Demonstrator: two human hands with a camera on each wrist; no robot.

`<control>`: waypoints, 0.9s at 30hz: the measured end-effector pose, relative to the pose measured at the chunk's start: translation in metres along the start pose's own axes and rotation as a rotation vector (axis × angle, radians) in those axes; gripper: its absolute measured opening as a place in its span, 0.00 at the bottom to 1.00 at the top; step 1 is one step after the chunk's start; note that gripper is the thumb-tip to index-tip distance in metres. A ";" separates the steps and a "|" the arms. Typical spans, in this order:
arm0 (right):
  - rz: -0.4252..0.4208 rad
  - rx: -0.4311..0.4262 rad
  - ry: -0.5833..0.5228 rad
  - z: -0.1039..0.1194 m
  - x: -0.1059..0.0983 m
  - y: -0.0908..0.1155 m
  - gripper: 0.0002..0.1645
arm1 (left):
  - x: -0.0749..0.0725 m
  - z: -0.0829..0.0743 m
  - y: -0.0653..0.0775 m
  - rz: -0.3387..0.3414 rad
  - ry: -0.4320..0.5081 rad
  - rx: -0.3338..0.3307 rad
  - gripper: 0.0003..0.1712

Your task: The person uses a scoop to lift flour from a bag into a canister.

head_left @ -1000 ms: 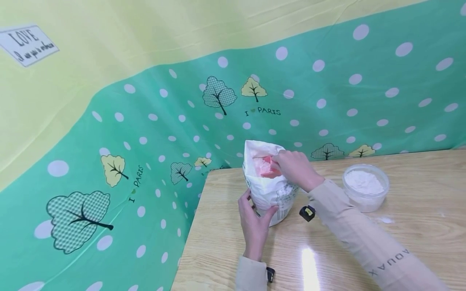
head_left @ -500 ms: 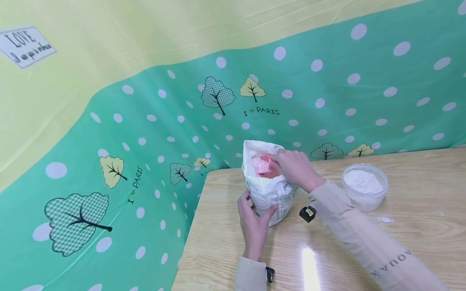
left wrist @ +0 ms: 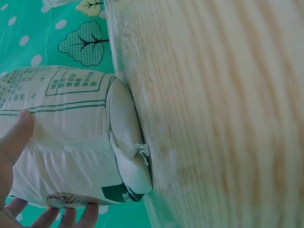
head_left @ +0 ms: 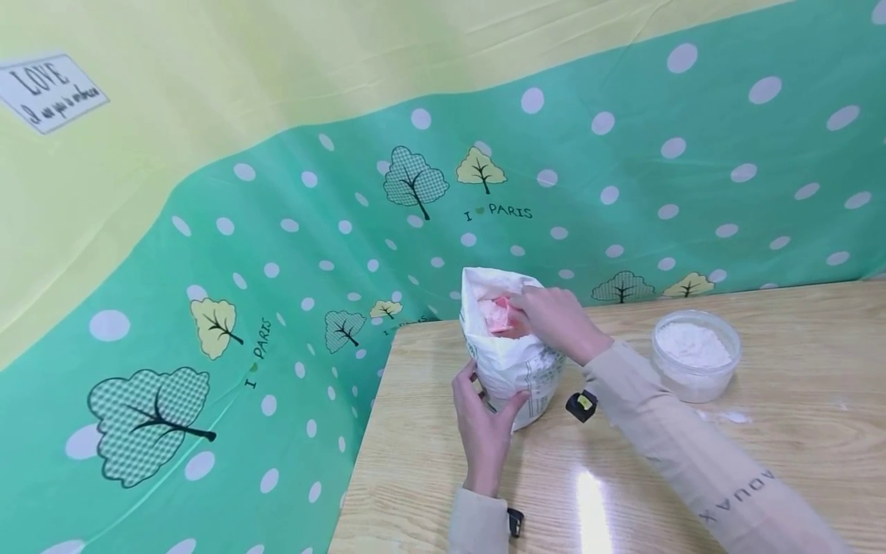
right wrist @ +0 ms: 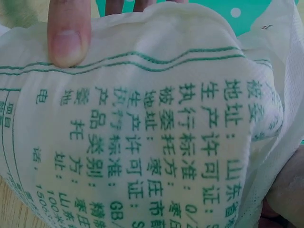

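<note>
A white woven bag [head_left: 508, 377] with green print stands on the table, its mouth open and white powder inside. My left hand [head_left: 483, 442] grips its lower side, thumb on the near face and fingers round the other side; the left wrist view shows the same hold on the bag [left wrist: 71, 128]. At the bag's mouth my right hand [head_left: 557, 323] holds a pinkish-red scoop [head_left: 504, 325], which is down inside with powder in it. The scoop's handle is mostly hidden by the fingers. In the right wrist view the bag's printed face [right wrist: 156, 104] covers most of the frame.
To the right of the bag is a clear round tub [head_left: 697, 385] with white powder in it. A little spilled powder [head_left: 734, 417] lies on the wooden table [head_left: 408, 415] before the tub. A green and yellow patterned cloth [head_left: 291, 269] hangs behind and to the left.
The scoop and right hand have shifted very slightly left inside the bag's mouth. The left hand keeps its grip, and the bag and tub stay in place.
</note>
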State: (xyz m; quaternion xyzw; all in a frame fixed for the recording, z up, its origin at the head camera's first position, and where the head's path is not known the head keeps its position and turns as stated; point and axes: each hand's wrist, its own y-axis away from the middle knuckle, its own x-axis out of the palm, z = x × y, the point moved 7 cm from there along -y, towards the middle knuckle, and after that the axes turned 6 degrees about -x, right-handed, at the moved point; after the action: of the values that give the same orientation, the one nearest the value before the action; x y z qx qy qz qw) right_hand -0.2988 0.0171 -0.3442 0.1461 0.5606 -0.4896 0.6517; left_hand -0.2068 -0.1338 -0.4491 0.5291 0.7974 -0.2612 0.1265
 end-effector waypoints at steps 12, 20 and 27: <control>-0.058 0.010 0.004 -0.001 -0.003 0.006 0.14 | 0.001 -0.001 0.000 -0.002 -0.015 0.008 0.51; -0.051 0.004 -0.020 0.004 -0.006 0.003 0.12 | 0.001 -0.002 0.000 0.006 -0.011 -0.007 0.50; 0.000 0.036 -0.130 0.002 -0.001 0.003 0.11 | 0.001 -0.001 0.002 0.020 -0.004 -0.032 0.51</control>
State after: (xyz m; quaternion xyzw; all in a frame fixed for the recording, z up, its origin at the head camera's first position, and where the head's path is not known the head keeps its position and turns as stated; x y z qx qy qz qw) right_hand -0.2946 0.0174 -0.3436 0.1257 0.5081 -0.5082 0.6839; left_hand -0.2058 -0.1321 -0.4494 0.5345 0.7958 -0.2484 0.1392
